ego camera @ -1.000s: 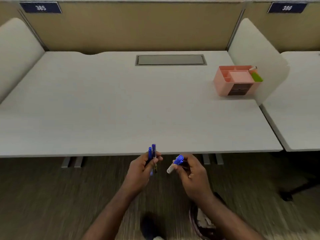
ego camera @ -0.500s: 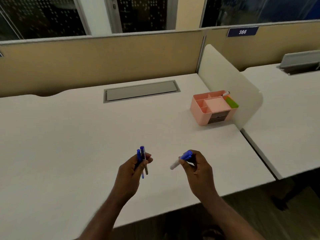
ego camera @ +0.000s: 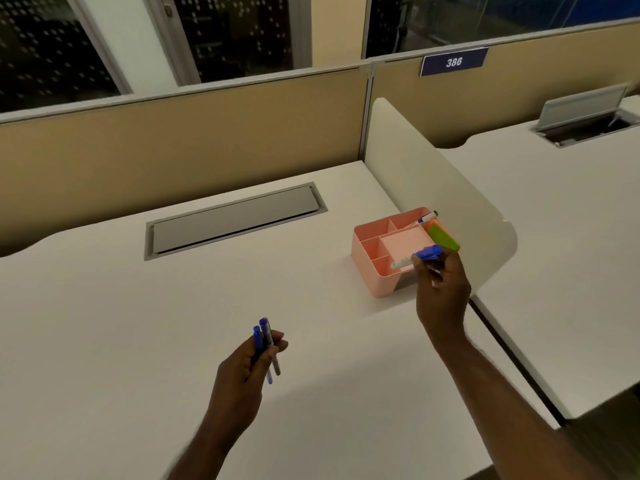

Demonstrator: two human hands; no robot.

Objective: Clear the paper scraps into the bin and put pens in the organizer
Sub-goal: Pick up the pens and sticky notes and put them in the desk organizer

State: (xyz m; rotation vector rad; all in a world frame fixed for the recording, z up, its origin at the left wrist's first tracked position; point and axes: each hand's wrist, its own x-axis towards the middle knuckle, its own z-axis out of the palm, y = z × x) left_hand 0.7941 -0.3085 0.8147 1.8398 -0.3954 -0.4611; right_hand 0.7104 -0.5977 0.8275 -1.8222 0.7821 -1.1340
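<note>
Right hand (ego camera: 441, 289) raised over the near right corner of the pink organizer (ego camera: 367, 252), fingers curled around a blue-capped marker (ego camera: 417, 257). Marker lies roughly level, long axis running left-right: white barrel end points left over the organizer's front compartments, blue cap sits to the right by the fingertips. A second slim item seems tucked under the same fingers; too blurred to name.

Organizer stands on the white desk (ego camera: 138, 323), pushed up beside the rounded side divider (ego camera: 433, 174). Open top split into small compartments along the left and back, one larger square tray in the middle. One pen (ego camera: 424, 218) already leans in the back right compartment, tip poking past the rim. Green and orange pad (ego camera: 445, 237) rests along the right edge.

Left hand (ego camera: 247, 365) hangs back over the middle of the desk, well apart from the organizer, gripping two blue pens (ego camera: 265, 344) bunched together, caps up, barrels angled down toward the person.

Key relation: the marker is crosswise above the compartments, not aligned with any slot. Judgement: to drop it in, the right hand needs to tip the barrel end down into a compartment, likely one of the left or front ones directly beneath it. Right hand is plainly the nearer; left-hand pens must travel right and forward.

No paper scraps or bin in view; that part of the task cannot be judged from here.
</note>
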